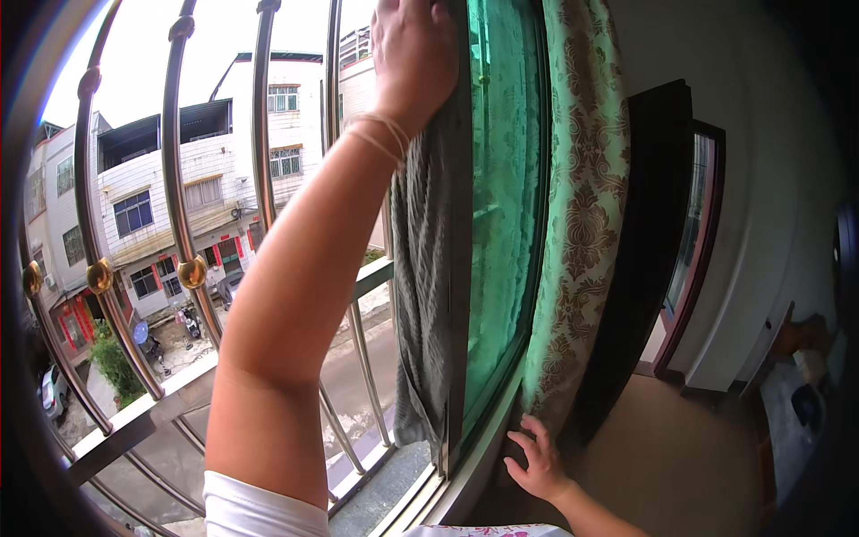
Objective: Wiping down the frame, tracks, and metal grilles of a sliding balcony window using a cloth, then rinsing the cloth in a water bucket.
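My left hand point(416, 60) is raised outside the window at the top of the view, and its fingertips are partly cut off. It holds a grey textured cloth point(423, 282), which hangs down along the outer side of the window frame point(458, 268). Beside that frame is green-tinted window glass point(507, 201), streaked and cloudy. A thin band point(379, 134) circles my left wrist. Lower right, my right hand point(537, 460) is held with fingers apart and nothing in it, near the inner edge of the window sill point(483, 436).
Metal window bars point(176, 134) with gold-coloured balls and a crossbar point(147, 409) stand left of my arm. Beyond them are a street and buildings point(201, 161). Indoors hangs a patterned curtain point(584, 221), with a dark door point(654, 201) behind it.
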`<state>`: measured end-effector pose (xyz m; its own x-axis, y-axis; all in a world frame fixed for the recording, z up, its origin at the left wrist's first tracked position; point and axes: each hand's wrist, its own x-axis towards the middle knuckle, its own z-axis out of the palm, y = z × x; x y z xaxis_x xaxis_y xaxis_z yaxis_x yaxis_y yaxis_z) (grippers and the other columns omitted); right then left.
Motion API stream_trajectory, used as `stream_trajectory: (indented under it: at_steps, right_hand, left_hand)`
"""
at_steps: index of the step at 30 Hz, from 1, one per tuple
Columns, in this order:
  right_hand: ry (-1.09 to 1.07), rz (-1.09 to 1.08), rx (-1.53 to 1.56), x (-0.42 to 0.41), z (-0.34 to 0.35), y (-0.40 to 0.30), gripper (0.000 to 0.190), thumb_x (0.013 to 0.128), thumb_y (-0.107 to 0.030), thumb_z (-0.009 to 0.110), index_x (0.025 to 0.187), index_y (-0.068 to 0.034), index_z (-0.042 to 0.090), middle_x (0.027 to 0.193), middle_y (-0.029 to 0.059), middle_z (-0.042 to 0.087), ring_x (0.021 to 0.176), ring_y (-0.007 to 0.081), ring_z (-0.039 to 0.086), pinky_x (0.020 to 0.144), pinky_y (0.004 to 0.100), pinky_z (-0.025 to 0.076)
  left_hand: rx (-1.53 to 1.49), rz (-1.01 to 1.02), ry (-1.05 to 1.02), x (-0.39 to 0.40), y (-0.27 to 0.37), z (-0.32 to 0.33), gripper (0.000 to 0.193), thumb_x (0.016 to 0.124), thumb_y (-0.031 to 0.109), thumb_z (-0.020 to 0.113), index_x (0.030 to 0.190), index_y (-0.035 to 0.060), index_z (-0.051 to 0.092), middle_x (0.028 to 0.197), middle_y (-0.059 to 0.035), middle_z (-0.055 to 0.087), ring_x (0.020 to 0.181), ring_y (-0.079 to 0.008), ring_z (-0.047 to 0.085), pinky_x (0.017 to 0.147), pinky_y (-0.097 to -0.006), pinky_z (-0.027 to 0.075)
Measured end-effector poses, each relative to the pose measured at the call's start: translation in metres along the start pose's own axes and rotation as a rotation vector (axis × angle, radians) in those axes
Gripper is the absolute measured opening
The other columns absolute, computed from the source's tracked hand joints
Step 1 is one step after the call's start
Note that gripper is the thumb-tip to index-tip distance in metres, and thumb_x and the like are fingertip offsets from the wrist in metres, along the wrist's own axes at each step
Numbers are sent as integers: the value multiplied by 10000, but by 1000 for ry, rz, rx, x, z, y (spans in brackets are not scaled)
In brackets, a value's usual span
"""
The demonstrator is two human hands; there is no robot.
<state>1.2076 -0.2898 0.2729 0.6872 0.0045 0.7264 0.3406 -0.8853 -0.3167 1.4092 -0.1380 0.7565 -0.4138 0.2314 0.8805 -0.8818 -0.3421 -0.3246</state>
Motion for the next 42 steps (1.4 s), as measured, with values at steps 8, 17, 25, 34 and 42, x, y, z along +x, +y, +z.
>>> stream_trajectory:
  at_steps: [8, 17, 25, 34, 42]
  right_hand:
    - [18, 121, 92, -4, -7, 10, 502, 748, -72, 718, 1207, -52, 514, 1378, 194, 390, 1164, 352, 523, 962, 429, 447]
    - [-395, 267, 468, 2, 41, -6, 410, 829, -203, 719, 1165, -29, 560, 1012, 125, 670, 875, 228, 676, 775, 325, 530]
    - [-563, 200, 903, -51, 108, -21, 594, 903, -222, 650, 1368, 20, 371, 1228, 147, 556, 1083, 216, 577, 955, 351, 464]
    - [-682, 501, 1063, -16, 56, 32, 545, 924, -217, 608, 1357, 29, 387, 1228, 140, 558, 1092, 214, 568, 974, 344, 446]
    - [-562, 553, 1138, 42, 74, 73, 505, 942, -213, 571, 1347, 37, 401, 1228, 133, 560, 1100, 212, 560, 990, 338, 430]
  left_hand:
    - [326, -39, -269, -8, 4, -10, 173, 955, 189, 480, 987, 22, 514, 925, -220, 563, 914, -405, 519, 820, -490, 416]
    - [-3, -325, -112, -235, 107, -112, 205, 818, 61, 688, 938, 37, 523, 872, -130, 534, 794, -292, 522, 715, -375, 443]
    - [-408, -445, -432, -275, 237, -193, 288, 728, 175, 782, 888, 85, 559, 797, -77, 463, 626, -221, 499, 518, -331, 429]
    - [-296, -396, -1003, -352, 284, -328, 287, 778, 140, 624, 1055, 113, 554, 1039, -121, 558, 927, -257, 588, 762, -344, 517]
    - [333, -1136, -1213, -359, 333, -453, 171, 748, 98, 715, 897, 53, 642, 970, -96, 616, 901, -294, 610, 747, -391, 496]
